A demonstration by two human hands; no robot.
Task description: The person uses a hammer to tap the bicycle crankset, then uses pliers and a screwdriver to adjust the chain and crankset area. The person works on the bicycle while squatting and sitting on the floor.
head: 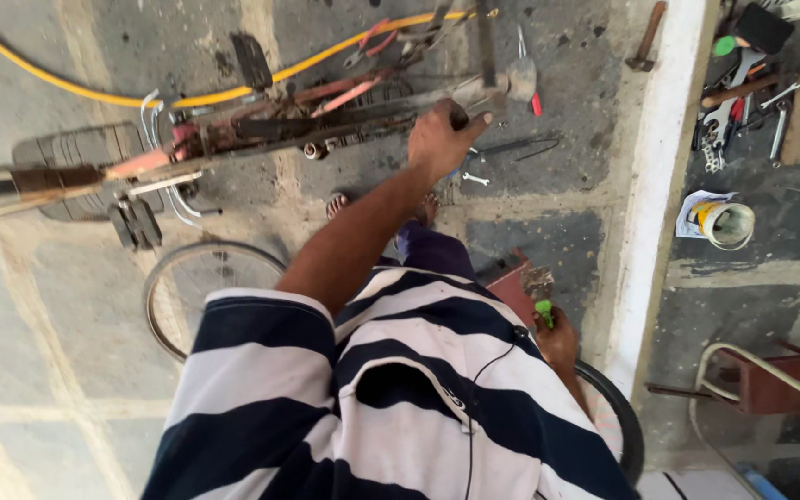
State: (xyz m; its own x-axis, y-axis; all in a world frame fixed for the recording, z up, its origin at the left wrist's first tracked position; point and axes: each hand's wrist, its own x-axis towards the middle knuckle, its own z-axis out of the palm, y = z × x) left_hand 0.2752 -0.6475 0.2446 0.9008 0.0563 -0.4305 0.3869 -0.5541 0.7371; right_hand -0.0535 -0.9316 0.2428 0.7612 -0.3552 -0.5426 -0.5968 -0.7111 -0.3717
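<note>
My left hand [439, 141] reaches forward and grips a tube of a worn, rusty red bicycle frame [261, 125] that lies across the concrete floor. My right hand [558, 341] is low by my hip, shut on a green-handled tool [543, 310] with a dirty, brush-like head [537, 281]. A bare wheel rim [161, 294] lies on the floor below the frame, partly hidden by my striped shirt. A black tyre [620, 421] curves behind my right hand.
A yellow hose [67, 88] runs across the top left. Red-handled pliers [372, 39], a hammer [646, 37] and spanners lie near the frame. Past a white kerb [659, 185] are several tools [738, 102], an open tin [729, 224] and a metal chair frame [761, 370].
</note>
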